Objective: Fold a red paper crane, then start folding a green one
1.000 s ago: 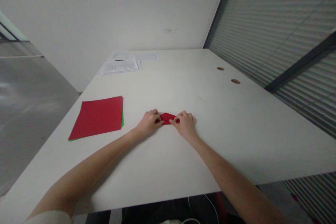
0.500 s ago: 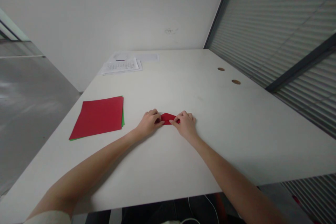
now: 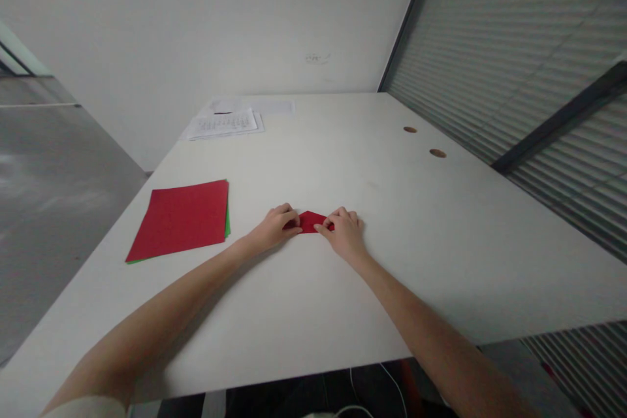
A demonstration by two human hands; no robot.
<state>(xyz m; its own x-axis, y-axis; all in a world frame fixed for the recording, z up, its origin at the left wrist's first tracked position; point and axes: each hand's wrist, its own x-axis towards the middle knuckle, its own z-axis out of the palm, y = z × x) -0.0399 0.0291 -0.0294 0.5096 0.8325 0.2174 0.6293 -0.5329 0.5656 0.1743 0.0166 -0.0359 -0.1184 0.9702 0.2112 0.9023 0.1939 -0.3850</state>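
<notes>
A small folded piece of red paper (image 3: 308, 223) lies on the white table, its upper edge rising to a blunt point. My left hand (image 3: 277, 225) pinches its left end between thumb and fingers. At the other end my right hand (image 3: 345, 232) is closed on the paper, the thumb pressed near the lower edge. Both ends of the paper are partly hidden by my fingers. To the left of my left hand lies a stack of flat sheets (image 3: 182, 219), red on top with green showing along the edges.
Printed white papers (image 3: 228, 123) lie at the far left of the table (image 3: 313, 313). Two round holes are cut near the right edge, the nearer hole (image 3: 437, 153) beside the window blinds (image 3: 514, 46). White cables (image 3: 392, 379) hang below the front edge.
My left hand has slid slightly left along the folded red paper, so a little more of its middle shows. The right hand stays on its end. The whole view has shifted slightly.
</notes>
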